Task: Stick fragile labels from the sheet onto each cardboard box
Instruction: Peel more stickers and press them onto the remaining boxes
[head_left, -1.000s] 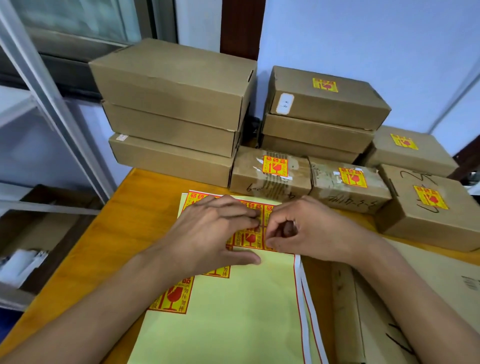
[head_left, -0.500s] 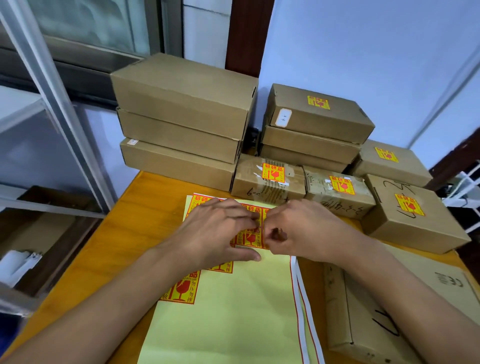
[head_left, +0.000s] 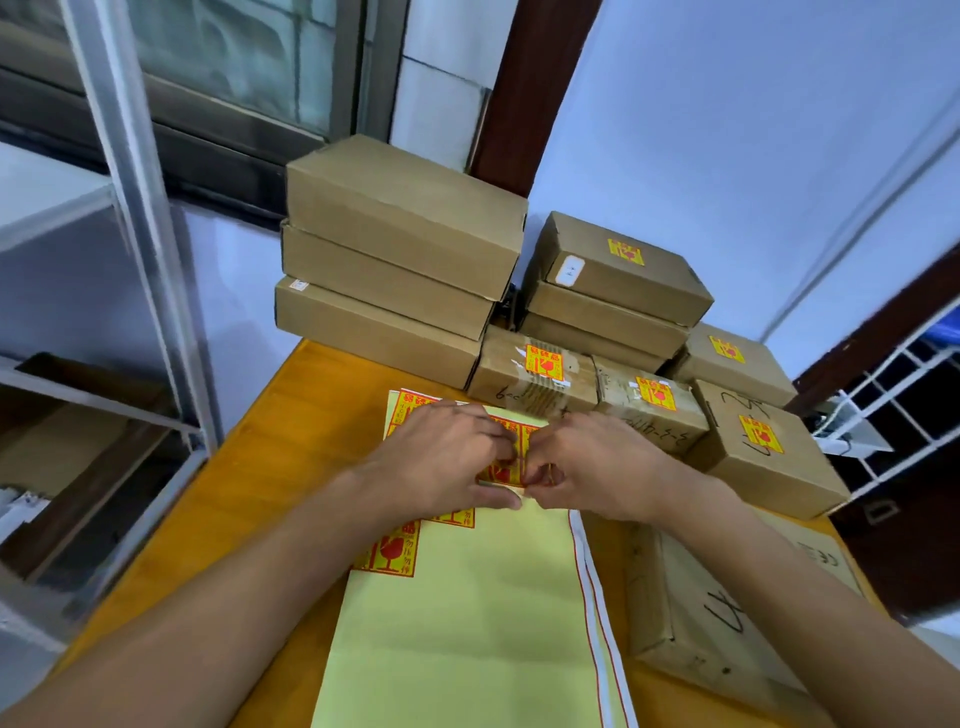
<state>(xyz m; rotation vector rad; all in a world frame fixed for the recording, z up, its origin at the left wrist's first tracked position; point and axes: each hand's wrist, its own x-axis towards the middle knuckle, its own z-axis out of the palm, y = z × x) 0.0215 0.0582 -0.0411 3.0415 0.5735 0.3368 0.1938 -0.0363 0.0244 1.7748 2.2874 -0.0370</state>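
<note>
A pale yellow label sheet (head_left: 467, 613) lies on the orange table (head_left: 249, 493), with a few red-and-yellow fragile labels (head_left: 387, 551) left near its top and left side. My left hand (head_left: 441, 457) presses flat on the sheet's upper part. My right hand (head_left: 592, 467) pinches the corner of one label (head_left: 501, 473) between thumb and forefinger, right beside the left fingertips. Behind stand cardboard boxes: a stack of three plain ones (head_left: 395, 260) at the left, and several labelled ones (head_left: 623, 270) at the right.
An unlabelled box with black marker writing (head_left: 717, 618) lies under my right forearm at the table's right side. A metal shelf frame (head_left: 140, 218) stands left of the table. A white wire rack (head_left: 898, 395) is at the far right.
The camera has tilted up and pulled back, so the boxes sit lower in view. Both hands stay together at the same label; the right fingertips have closed on its corner.
</note>
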